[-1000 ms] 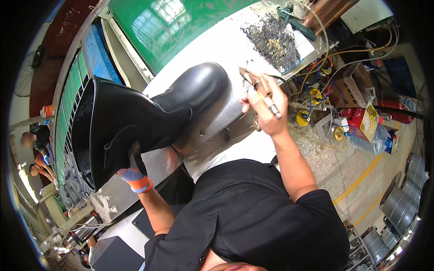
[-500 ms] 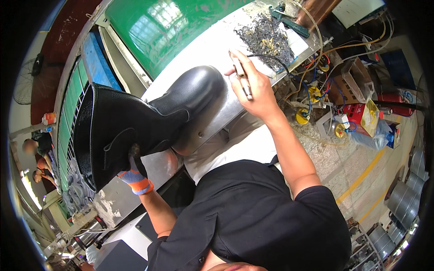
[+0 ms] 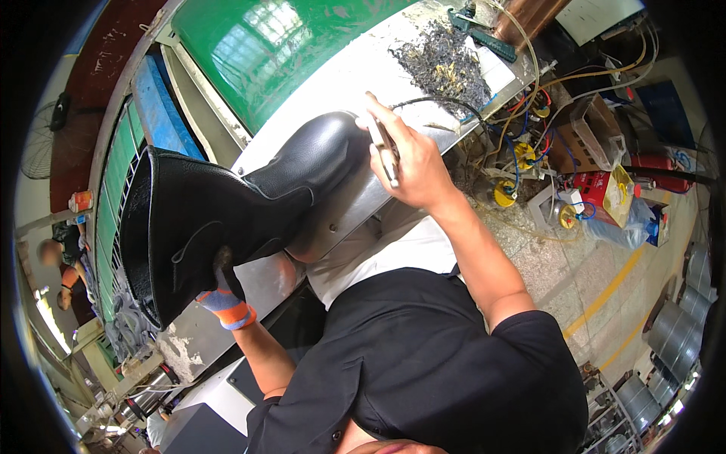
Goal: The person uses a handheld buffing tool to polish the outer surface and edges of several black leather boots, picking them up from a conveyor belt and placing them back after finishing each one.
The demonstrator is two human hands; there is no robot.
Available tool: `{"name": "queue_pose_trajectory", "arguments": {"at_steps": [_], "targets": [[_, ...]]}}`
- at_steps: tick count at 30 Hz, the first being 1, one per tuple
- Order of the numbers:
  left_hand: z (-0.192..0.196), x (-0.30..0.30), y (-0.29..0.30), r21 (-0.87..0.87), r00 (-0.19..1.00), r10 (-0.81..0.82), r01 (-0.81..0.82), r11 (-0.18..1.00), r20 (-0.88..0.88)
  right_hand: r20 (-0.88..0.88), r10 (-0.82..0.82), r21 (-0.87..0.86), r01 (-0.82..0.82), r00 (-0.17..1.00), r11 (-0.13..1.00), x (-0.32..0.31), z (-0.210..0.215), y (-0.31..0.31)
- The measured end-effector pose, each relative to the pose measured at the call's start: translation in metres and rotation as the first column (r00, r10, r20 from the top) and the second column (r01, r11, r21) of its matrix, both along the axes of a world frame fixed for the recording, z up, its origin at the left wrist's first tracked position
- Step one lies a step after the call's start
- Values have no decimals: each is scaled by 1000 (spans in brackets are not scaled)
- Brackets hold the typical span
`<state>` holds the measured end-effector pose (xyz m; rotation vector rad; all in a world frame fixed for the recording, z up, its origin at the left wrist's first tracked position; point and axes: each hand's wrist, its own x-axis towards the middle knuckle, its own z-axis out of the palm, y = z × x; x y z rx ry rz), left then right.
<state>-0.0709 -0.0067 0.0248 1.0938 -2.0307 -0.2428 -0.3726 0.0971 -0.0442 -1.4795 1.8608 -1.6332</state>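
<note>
A tall black leather boot (image 3: pixel 310 155) lies on its side over the light metal bench (image 3: pixel 318 227), its wide shaft opening toward the left and its toe toward the right. My left hand (image 3: pixel 227 291), in a grey, blue and orange glove with dark fingers, grips the boot's shaft from below; part of its fingers is hidden by the leather. Bare, my right hand (image 3: pixel 412 163) is closed around a slim, pale metal pen-like tool (image 3: pixel 384 153) right beside the toe. A black cord (image 3: pixel 446 98) runs from near that hand across the bench. Whether the tool touches the leather I cannot tell.
A heap of dark trimmings (image 3: pixel 446 68) lies on the bench's far end, near a green tool (image 3: pixel 484 36). Behind the bench is a glossy green surface (image 3: pixel 249 53). Hoses, yellow-capped fittings (image 3: pixel 505 194) and a red box (image 3: pixel 605 193) crowd the right side.
My right hand has moved left and slightly down with the tool, closing in on the boot's toe. The boot has shifted slightly left; my left hand keeps its grip.
</note>
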Motion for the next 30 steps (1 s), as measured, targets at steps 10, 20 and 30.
{"name": "queue_pose_trajectory", "arguments": {"at_steps": [10, 20, 30], "targets": [[-1, -2, 2, 49, 998, 4, -1, 999, -61, 696, 162, -32, -196, 699, 980, -2, 16, 33], [-7, 4, -2, -10, 998, -8, 7, 1000, -60, 633, 47, 18, -75, 773, 997, 30, 7, 37], [-2, 3, -1, 7, 999, -27, 28, 1000, -28, 192, 104, -100, -86, 976, 991, 75, -7, 54]]}}
